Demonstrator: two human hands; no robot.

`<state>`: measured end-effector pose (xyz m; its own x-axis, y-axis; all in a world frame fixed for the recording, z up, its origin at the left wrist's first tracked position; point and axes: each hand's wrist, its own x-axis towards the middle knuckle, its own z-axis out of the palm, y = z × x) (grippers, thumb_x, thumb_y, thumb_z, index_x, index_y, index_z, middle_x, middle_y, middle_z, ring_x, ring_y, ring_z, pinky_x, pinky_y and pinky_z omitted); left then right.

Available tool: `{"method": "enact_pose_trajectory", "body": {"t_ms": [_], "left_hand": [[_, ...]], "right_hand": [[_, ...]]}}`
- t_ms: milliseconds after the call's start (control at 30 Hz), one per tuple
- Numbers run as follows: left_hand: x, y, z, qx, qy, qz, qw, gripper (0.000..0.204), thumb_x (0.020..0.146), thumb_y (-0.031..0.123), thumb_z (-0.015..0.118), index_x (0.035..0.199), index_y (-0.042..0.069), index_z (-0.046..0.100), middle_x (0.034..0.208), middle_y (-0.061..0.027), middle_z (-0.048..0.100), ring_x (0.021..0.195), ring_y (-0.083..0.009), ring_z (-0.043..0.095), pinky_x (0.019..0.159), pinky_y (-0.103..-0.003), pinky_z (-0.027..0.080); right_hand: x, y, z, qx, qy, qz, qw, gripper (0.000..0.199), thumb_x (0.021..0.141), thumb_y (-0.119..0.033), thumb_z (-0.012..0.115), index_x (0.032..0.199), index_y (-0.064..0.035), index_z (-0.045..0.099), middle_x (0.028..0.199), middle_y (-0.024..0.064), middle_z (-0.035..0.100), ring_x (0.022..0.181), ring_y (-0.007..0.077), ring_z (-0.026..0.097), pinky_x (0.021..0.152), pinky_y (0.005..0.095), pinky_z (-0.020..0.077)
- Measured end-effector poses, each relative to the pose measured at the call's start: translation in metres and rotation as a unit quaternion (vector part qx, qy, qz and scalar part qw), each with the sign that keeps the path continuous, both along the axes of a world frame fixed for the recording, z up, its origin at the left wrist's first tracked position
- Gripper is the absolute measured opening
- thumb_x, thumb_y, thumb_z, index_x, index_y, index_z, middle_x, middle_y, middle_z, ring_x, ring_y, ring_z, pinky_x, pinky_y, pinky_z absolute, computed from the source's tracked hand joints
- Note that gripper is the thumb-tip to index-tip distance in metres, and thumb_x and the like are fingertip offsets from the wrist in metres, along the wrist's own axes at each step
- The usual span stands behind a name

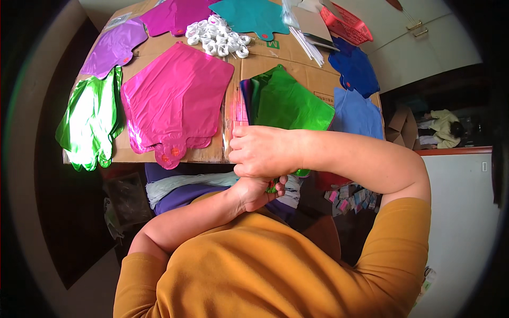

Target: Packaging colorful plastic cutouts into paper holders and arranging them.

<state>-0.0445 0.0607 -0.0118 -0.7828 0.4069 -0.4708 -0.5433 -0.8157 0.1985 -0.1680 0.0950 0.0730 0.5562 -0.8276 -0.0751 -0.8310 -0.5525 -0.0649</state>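
A stack of flat foil balloons (291, 100), green on top with darker layers at its left edge, lies at the front of the cardboard-covered table. My left hand (257, 194) is below the table's near edge, its fingers curled round the stack's narrow green and red neck end. Above it, my right hand (265, 151) is closed in a fist over the near part of the stack, against the left hand. Whatever its fingers pinch is hidden. To the left lies a pile of pink foil balloons (177, 98).
Around the cardboard-covered table (230, 114) lie shiny green balloons (90, 114), purple balloons (114, 47), teal balloons (252, 16) and blue balloons (355, 66). White ribbon rolls (217, 34), white sticks (307, 45) and a red basket (347, 24) sit at the back. Pale strands (185, 185) hang across my lap.
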Motion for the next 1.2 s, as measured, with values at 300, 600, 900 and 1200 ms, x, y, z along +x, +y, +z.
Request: {"method": "enact_pose_trajectory", "body": {"t_ms": [300, 600, 900, 1200], "left_hand": [[0.005, 0.000, 0.001, 0.005, 0.003, 0.033, 0.999, 0.008, 0.097, 0.014, 0.058, 0.091, 0.009, 0.054, 0.077, -0.0009, 0.054, 0.065, -0.0115, 0.045, 0.066, -0.031, 0.044], [0.006, 0.001, 0.003, 0.040, -0.014, 0.050, 0.998, 0.010, 0.096, 0.014, 0.060, 0.095, 0.008, 0.052, 0.078, -0.0026, 0.053, 0.065, -0.0107, 0.047, 0.067, -0.031, 0.045], [0.007, 0.005, -0.002, 0.048, -0.021, 0.066, 0.996, 0.014, 0.096, 0.016, 0.061, 0.097, 0.007, 0.051, 0.077, -0.0026, 0.053, 0.064, -0.0105, 0.047, 0.067, -0.032, 0.047], [0.007, 0.006, 0.000, 0.041, -0.020, 0.064, 0.997, 0.013, 0.096, 0.016, 0.060, 0.095, 0.007, 0.050, 0.077, -0.0024, 0.053, 0.065, -0.0106, 0.047, 0.068, -0.032, 0.047]], "right_hand": [[-0.057, 0.010, -0.003, -0.171, 0.005, -0.047, 0.984, 0.009, 0.069, -0.017, 0.062, 0.073, -0.0106, 0.056, 0.083, 0.0024, 0.056, 0.085, 0.0198, 0.057, 0.086, 0.0371, 0.0461], [-0.079, 0.041, -0.013, -0.214, 0.033, -0.078, 0.973, 0.016, 0.074, -0.014, 0.063, 0.086, -0.0029, 0.065, 0.112, 0.0127, 0.066, 0.108, 0.0269, 0.062, 0.097, 0.0434, 0.0499], [-0.073, 0.057, -0.024, -0.217, 0.043, -0.118, 0.968, 0.012, 0.077, -0.014, 0.062, 0.085, -0.0047, 0.064, 0.112, 0.0149, 0.067, 0.104, 0.0272, 0.065, 0.090, 0.0410, 0.0545], [-0.074, 0.052, -0.029, -0.219, 0.039, -0.112, 0.968, 0.011, 0.077, -0.016, 0.062, 0.081, -0.0062, 0.062, 0.109, 0.0139, 0.069, 0.099, 0.0258, 0.067, 0.085, 0.0375, 0.0559]]}}
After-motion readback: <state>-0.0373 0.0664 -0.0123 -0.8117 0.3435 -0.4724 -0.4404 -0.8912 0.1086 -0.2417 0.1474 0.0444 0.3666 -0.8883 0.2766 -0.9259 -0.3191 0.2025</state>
